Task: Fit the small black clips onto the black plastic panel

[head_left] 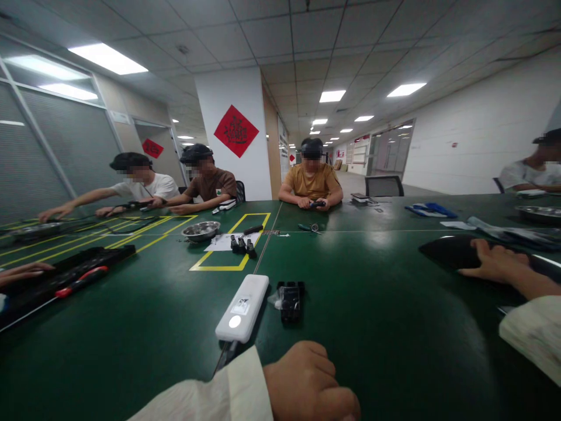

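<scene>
My left hand (312, 383) is closed at the near edge of the table, its fingers curled under. Whatever it may hold is hidden. Just beyond it lie a white oblong device (243, 307) with a label and a dark cable, and a black plastic part (291, 301) with clear film on it. At the right, my right hand (502, 266) grips a long glossy black panel (438, 252) from above, thumb and fingers bent over it. The panel's far end tapers to a point, and its near end runs out of view at the right edge.
Several small black parts (249, 248) and a white sheet (219, 242) lie beside a metal bowl (200, 231). Pliers (309, 227) lie farther back. A co-worker's hand touches a long black tray-like part (100, 256) with a red-handled tool (81, 282). Several people sit around the table.
</scene>
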`<move>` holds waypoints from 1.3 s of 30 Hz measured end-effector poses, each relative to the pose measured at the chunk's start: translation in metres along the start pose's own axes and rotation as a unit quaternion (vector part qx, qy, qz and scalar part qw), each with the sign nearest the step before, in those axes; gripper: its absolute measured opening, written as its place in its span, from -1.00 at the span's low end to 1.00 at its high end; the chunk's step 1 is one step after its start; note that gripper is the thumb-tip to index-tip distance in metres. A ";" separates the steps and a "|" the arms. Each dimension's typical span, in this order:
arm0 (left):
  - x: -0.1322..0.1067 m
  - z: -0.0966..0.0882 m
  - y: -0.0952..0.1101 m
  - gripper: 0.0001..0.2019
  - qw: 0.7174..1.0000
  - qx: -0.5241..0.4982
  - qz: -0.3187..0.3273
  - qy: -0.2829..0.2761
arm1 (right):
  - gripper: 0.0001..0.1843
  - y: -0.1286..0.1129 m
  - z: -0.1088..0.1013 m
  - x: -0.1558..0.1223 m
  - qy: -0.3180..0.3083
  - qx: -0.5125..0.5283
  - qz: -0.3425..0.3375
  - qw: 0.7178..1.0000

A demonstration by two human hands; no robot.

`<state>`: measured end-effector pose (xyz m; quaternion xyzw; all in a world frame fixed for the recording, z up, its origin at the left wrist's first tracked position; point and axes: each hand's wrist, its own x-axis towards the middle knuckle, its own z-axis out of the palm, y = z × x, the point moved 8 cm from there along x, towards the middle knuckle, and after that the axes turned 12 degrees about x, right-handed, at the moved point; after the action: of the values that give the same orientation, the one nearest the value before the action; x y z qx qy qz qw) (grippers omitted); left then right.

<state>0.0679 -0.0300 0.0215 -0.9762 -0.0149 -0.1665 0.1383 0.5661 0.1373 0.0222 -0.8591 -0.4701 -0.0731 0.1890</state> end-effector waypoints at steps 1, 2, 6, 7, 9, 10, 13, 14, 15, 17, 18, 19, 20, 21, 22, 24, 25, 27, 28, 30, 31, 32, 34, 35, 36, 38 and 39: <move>0.000 0.000 0.000 -0.90 1.000 -0.003 0.000 0.002 | -0.20 -0.010 -0.004 -0.007 -0.032 -0.018 -0.006 0.999; 0.000 0.000 0.000 -0.90 1.000 -0.006 0.001 0.007 | -0.17 -0.022 -0.011 -0.014 -0.050 -0.040 -0.016 0.998; 0.001 -0.006 -0.001 -0.89 0.999 -0.007 -0.007 0.046 | -0.26 -0.086 -0.054 -0.044 0.002 -0.098 -0.087 0.991; 0.001 -0.008 -0.003 -0.89 0.998 -0.005 -0.014 0.055 | -0.26 -0.103 -0.063 -0.052 0.012 -0.103 -0.101 0.989; 0.002 -0.012 -0.005 -0.89 0.997 -0.006 -0.028 0.066 | -0.23 -0.135 -0.077 -0.069 0.026 -0.093 -0.113 0.989; 0.003 -0.013 -0.006 -0.89 0.997 -0.008 -0.032 0.067 | -0.20 -0.150 -0.081 -0.079 0.022 -0.082 -0.118 0.989; 0.003 -0.014 -0.005 -0.90 0.997 -0.010 -0.032 0.063 | -0.14 -0.197 -0.078 -0.115 -0.035 -0.053 -0.162 0.985; 0.003 -0.014 -0.005 -0.90 0.998 -0.009 -0.030 0.062 | -0.13 -0.212 -0.074 -0.129 -0.051 -0.051 -0.180 0.981; 0.004 -0.013 -0.004 -0.90 0.998 -0.006 -0.029 0.061 | -0.12 -0.225 -0.069 -0.143 -0.067 -0.050 -0.198 0.977; 0.003 -0.014 -0.004 -0.90 0.997 0.001 -0.031 0.065 | -0.10 -0.248 -0.057 -0.172 -0.108 -0.047 -0.235 0.965; 0.003 -0.014 -0.004 -0.90 0.997 0.006 -0.032 0.069 | -0.07 -0.258 -0.051 -0.185 -0.129 -0.044 -0.250 0.959; 0.003 -0.014 -0.004 -0.90 0.997 0.010 -0.034 0.072 | -0.03 -0.265 -0.044 -0.197 -0.150 -0.041 -0.259 0.953; 0.003 -0.015 -0.004 -0.89 0.996 0.013 -0.036 0.075 | 0.01 -0.271 -0.039 -0.207 -0.167 -0.038 -0.262 0.950; 0.003 -0.015 -0.004 -0.89 0.996 0.016 -0.039 0.076 | 0.05 -0.276 -0.035 -0.215 -0.182 -0.036 -0.261 0.947; 0.003 -0.016 -0.004 -0.88 0.996 0.019 -0.041 0.078 | 0.07 -0.280 -0.031 -0.221 -0.192 -0.036 -0.257 0.946; 0.004 -0.017 -0.004 -0.87 0.995 0.023 -0.043 0.082 | 0.10 -0.286 -0.025 -0.229 -0.206 -0.041 -0.247 0.946; 0.004 -0.018 -0.004 -0.86 0.995 0.025 -0.044 0.086 | 0.10 -0.289 -0.022 -0.233 -0.216 -0.046 -0.242 0.945; 0.004 -0.020 -0.004 -0.86 0.994 0.026 -0.043 0.095 | 0.13 -0.296 -0.015 -0.239 -0.239 -0.068 -0.234 0.940; 0.004 -0.020 -0.003 -0.86 0.994 0.026 -0.041 0.097 | 0.14 -0.299 -0.012 -0.242 -0.248 -0.084 -0.230 0.937; 0.003 -0.020 -0.003 -0.87 0.994 0.026 -0.038 0.099 | 0.09 -0.306 -0.011 -0.249 -0.252 -0.110 -0.227 0.934; 0.003 -0.020 -0.003 -0.87 0.994 0.026 -0.038 0.099 | 0.04 -0.310 -0.012 -0.254 -0.247 -0.112 -0.231 0.934; 0.003 -0.020 -0.003 -0.87 0.994 0.026 -0.038 0.100 | -0.02 -0.314 -0.015 -0.259 -0.241 -0.104 -0.241 0.934; 0.003 -0.022 -0.003 -0.87 0.993 0.026 -0.041 0.111 | -0.13 -0.322 -0.021 -0.271 -0.246 -0.055 -0.279 0.927; 0.003 -0.023 -0.002 -0.86 0.991 0.027 -0.041 0.122 | -0.17 -0.326 -0.024 -0.278 -0.259 -0.018 -0.307 0.916; 0.002 -0.025 -0.002 -0.86 0.990 0.028 -0.041 0.134 | -0.21 -0.328 -0.027 -0.284 -0.276 0.025 -0.334 0.901; 0.002 -0.029 -0.001 -0.87 0.986 0.031 -0.041 0.156 | -0.26 -0.326 -0.034 -0.285 -0.310 0.106 -0.360 0.874; 0.002 -0.030 -0.001 -0.87 0.985 0.033 -0.041 0.162 | -0.28 -0.322 -0.037 -0.278 -0.316 0.135 -0.355 0.869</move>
<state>0.0598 -0.0377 0.0496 -0.9297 -0.0381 -0.3277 0.1637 0.1472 0.0625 0.0543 -0.5773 -0.7834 0.2040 0.1063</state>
